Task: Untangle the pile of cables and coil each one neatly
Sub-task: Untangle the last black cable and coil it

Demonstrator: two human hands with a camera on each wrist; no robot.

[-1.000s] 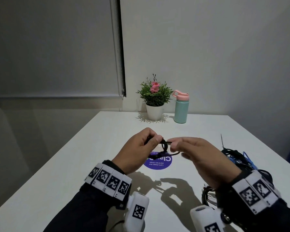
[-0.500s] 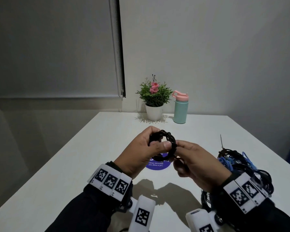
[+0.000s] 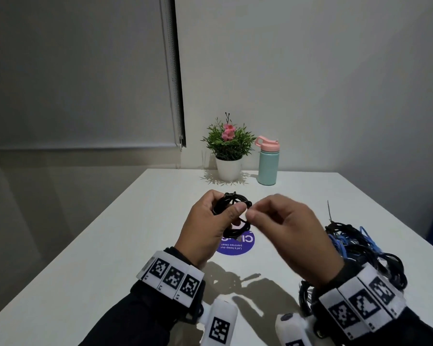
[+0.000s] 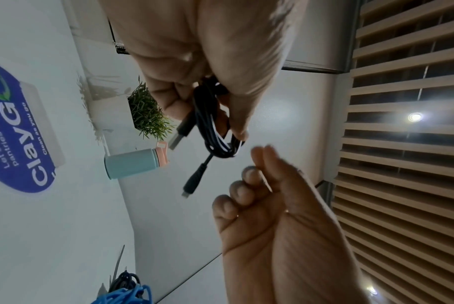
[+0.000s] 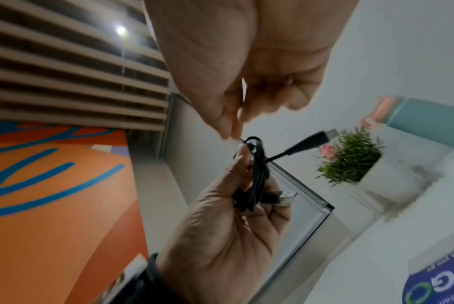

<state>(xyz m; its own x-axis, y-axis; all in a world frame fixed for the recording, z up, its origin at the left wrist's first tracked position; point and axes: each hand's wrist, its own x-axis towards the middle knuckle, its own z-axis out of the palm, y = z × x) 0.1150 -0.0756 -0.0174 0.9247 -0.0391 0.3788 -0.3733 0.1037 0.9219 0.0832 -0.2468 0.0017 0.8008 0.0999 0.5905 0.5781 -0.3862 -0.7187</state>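
Blinds cover the window far left of the sticker, the round purple one on the white tabletop. Just above the sticker the left hand holds the black coil in the air, thumb pressed on its front and fingers curled behind. In the left wrist view the loops lie together and two plugs stick out from the bundle. A second ago this cable was only one small loop pulled between both hands; half a second ago it was already a round bundle, pinched from both sides. Now the right hand, right of the sticker, has let go: its grip is narrow, thumb and forefinger tips nearly together just beside the coil, and I see nothing between them. I judge that this cable is almost finished, and only the loose end needs tucking before it can be put down. Behind the sticker stand the plant and the bottle. Right of the sticker lies the pile of black and blue cables, tangled, so most of the task is not yet done.
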